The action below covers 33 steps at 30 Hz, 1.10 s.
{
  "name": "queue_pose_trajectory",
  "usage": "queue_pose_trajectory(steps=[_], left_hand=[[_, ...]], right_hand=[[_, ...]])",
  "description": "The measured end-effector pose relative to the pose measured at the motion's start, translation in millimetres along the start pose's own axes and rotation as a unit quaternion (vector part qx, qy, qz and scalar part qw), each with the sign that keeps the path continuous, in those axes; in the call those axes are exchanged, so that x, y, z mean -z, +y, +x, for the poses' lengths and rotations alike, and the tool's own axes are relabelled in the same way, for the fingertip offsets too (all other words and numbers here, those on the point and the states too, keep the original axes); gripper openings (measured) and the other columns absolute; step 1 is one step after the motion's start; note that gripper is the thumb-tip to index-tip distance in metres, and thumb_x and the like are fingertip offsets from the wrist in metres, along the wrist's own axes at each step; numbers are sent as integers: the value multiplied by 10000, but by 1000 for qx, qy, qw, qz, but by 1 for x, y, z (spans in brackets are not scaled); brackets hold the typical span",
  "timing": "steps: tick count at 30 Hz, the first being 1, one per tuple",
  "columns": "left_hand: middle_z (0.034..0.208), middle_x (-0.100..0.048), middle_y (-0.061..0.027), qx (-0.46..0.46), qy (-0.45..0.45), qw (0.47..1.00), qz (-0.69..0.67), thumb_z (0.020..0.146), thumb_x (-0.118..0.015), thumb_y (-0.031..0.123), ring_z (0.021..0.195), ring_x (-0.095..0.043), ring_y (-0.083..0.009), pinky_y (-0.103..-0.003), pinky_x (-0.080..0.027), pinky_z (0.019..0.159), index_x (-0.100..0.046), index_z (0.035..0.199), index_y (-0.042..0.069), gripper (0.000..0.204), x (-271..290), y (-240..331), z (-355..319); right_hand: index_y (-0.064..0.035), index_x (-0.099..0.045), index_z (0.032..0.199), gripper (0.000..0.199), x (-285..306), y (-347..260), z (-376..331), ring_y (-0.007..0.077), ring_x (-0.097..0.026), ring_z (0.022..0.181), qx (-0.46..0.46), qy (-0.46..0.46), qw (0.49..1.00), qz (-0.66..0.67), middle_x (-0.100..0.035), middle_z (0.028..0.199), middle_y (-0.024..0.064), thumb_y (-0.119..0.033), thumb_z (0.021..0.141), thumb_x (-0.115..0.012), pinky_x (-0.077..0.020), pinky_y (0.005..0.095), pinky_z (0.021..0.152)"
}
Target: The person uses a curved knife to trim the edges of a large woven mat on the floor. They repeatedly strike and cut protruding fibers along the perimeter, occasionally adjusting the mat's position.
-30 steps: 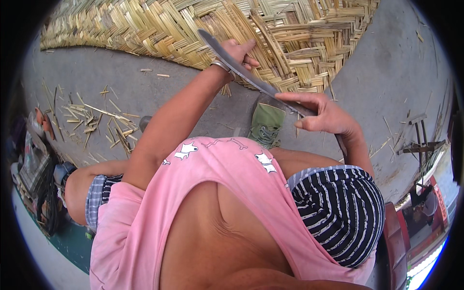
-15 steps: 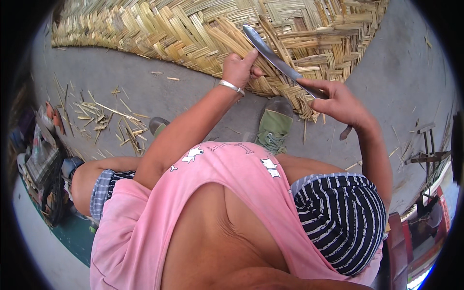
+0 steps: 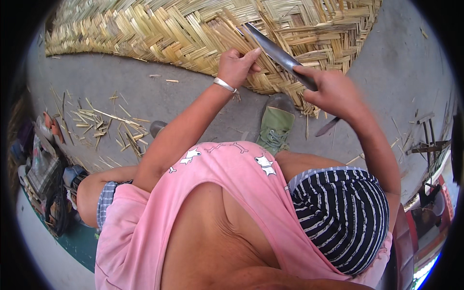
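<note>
A woven reed mat [image 3: 159, 36] spreads across the far side, its near corner pointing toward my right shoe. My left hand [image 3: 237, 67], with a silver bangle at the wrist, is closed round a few flat reed strips [image 3: 231, 36] at the mat's near edge. In my right hand [image 3: 336, 92] is a long, curved metal blade [image 3: 273, 48], gripped partway along. The blade's tip rests among the strips just right of my left thumb, and its dark tail end [image 3: 327, 126] shows below my right palm. Where the tip meets the weave, I cannot tell how deep it goes.
Cut reed bits [image 3: 96, 121] lie scattered on the grey floor to the left. My green shoe [image 3: 275, 128] stands just below the mat's corner. Bags and odds and ends [image 3: 43, 169] are piled at far left; a dark metal frame [image 3: 429, 145] stands at far right.
The blade has rolled in my right hand, showing a broader dark face. My right hand has shifted slightly left, and more of the tail end shows. My left hand keeps its grip on the strips.
</note>
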<state>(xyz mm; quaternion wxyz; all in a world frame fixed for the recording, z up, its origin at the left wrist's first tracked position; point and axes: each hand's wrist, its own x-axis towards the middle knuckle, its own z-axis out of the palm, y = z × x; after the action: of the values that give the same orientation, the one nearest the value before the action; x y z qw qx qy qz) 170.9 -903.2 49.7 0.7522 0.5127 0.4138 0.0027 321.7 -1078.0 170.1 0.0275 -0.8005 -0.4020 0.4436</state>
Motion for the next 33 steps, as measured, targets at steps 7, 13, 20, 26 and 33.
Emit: queue_pose_trajectory(steps=[7, 13, 20, 26, 33], left_hand=[[703, -651, -76, 48, 5, 999, 18, 922, -663, 231, 562, -651, -129, -242, -533, 477, -580, 849, 16, 241, 2, 22, 21], [683, -640, -45, 70, -56, 994, -65, 899, -697, 309, 549, -630, -115, -219, -494, 469, -605, 840, 50, 282, 10, 22, 48], [736, -640, -23, 120, -55, 989, -64, 906, -690, 300, 560, -629, -100, -217, -494, 471, -616, 909, 55, 256, 10, 33, 47], [702, -618, -9, 189, -64, 972, -122, 903, -695, 236, 538, -630, -100, -231, -511, 459, -594, 856, 84, 189, 15, 35, 40], [621, -617, -4, 322, -147, 908, -226, 909, -679, 185, 499, -634, -93, -226, -532, 430, -599, 861, 81, 140, 7, 25, 24]], right_hand=[[-301, -516, 1366, 608, -45, 15, 30, 346, -656, 668, 16, 117, 992, -54, -672, 743, 151, -244, 770, -617, -519, 460, 616], [-352, -479, 1383, 625, -43, 9, 46, 325, -667, 682, 16, 126, 987, -94, -692, 779, 121, -290, 782, -635, -536, 457, 623], [-352, -475, 1385, 628, -51, 13, 48, 325, -666, 681, 13, 128, 989, -78, -689, 780, 127, -298, 783, -645, -540, 455, 620], [-367, -437, 1408, 674, -56, 10, 49, 322, -673, 693, -2, 118, 991, -67, -692, 794, 127, -298, 775, -658, -544, 454, 630], [-340, -462, 1393, 661, -61, 13, 51, 315, -673, 672, 10, 135, 989, -62, -683, 755, 123, -278, 763, -655, -542, 444, 606]])
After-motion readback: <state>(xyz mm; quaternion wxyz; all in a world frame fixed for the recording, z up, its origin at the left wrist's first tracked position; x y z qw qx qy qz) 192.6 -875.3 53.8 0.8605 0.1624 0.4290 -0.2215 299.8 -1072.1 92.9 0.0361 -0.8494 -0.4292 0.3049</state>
